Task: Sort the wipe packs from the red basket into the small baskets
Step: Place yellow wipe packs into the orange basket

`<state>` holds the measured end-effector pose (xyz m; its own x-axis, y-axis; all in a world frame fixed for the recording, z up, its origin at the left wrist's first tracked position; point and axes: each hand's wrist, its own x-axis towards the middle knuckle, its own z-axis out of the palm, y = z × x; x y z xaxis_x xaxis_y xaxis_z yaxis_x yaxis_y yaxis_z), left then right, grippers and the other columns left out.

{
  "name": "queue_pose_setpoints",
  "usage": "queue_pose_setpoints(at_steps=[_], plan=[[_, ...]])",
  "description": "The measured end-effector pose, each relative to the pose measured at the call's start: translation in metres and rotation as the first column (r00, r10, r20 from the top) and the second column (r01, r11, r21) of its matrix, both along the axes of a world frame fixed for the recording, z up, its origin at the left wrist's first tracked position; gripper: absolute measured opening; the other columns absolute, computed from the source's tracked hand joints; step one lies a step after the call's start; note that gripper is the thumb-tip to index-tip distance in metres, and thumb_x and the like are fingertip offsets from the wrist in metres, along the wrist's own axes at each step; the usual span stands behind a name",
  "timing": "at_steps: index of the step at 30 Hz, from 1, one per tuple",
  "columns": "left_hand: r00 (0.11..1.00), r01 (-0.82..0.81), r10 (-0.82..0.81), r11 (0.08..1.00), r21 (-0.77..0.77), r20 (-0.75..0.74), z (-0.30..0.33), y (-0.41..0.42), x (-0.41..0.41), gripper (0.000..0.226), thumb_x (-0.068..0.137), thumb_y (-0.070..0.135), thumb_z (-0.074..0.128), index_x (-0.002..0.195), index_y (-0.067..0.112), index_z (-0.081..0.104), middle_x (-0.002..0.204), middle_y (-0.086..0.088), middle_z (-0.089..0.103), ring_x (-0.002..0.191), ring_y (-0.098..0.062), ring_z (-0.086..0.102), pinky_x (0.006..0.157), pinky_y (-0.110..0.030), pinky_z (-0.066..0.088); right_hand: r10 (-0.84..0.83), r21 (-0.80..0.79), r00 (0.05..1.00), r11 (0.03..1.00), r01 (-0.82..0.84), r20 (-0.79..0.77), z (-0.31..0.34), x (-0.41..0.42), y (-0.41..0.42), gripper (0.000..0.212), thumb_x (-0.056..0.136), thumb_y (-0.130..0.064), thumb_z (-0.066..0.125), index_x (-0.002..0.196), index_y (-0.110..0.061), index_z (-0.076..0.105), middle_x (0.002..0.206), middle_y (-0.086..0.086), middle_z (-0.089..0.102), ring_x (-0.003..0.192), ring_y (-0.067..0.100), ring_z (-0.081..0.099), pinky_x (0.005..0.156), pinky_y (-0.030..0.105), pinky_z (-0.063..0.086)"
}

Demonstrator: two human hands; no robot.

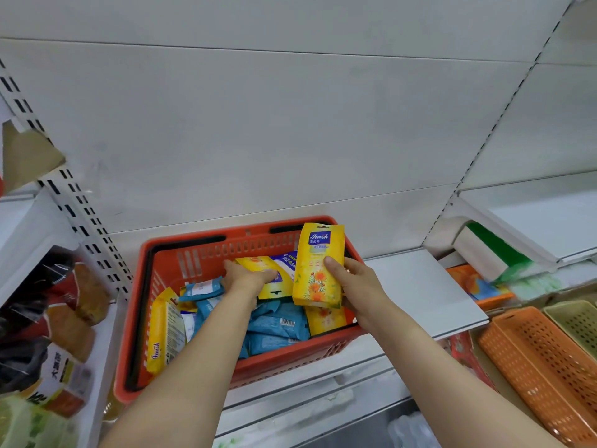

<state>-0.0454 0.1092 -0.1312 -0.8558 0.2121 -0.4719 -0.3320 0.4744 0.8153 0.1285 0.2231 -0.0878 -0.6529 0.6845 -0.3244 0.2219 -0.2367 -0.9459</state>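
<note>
The red basket (190,253) sits on a white shelf, filled with several yellow and blue wipe packs. My right hand (353,286) grips a yellow wipe pack (318,270) and holds it upright above the basket's right side. My left hand (248,276) reaches into the basket and grips a second yellow pack (261,265) lying near the back wall. Blue packs (277,324) lie under both hands. An orange small basket (542,363) and a beige-green small basket (578,321) stand at the lower right.
The white shelf (426,289) extends right of the red basket. Snack bags (64,318) fill the unit on the left. A white and green box (494,250) and an orange pack (478,282) lie on the right shelf.
</note>
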Motion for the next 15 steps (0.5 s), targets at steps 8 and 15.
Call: queue_pose_setpoints(at_steps=[8, 15], plan=[[0.957, -0.208, 0.046, 0.796, 0.569, 0.285, 0.035, -0.015, 0.006, 0.040, 0.079, 0.002, 0.077, 0.115, 0.007, 0.061, 0.101, -0.017, 0.072, 0.075, -0.029, 0.071, 0.059, -0.043, 0.058, -0.100, 0.004, 0.990, 0.995, 0.100, -0.096, 0.008, 0.009, 0.000, 0.033, 0.081, -0.026, 0.080, 0.110, -0.017, 0.067, 0.100, 0.005, 0.076, 0.088, 0.023, 0.075, 0.078, 0.045, 0.061], [0.980, -0.002, -0.141, 0.696, 0.718, 0.140, 0.054, -0.006, 0.070, 0.043, 0.084, 0.012, 0.073, 0.120, 0.032, 0.059, 0.104, -0.005, 0.075, 0.086, -0.023, 0.073, 0.064, -0.039, 0.058, -0.224, -0.022, 0.964, 0.975, 0.223, -0.142, 0.014, 0.058, 0.013, 0.037, 0.079, -0.024, 0.082, 0.110, -0.013, 0.065, 0.101, 0.009, 0.076, 0.089, 0.028, 0.074, 0.081, 0.045, 0.059]])
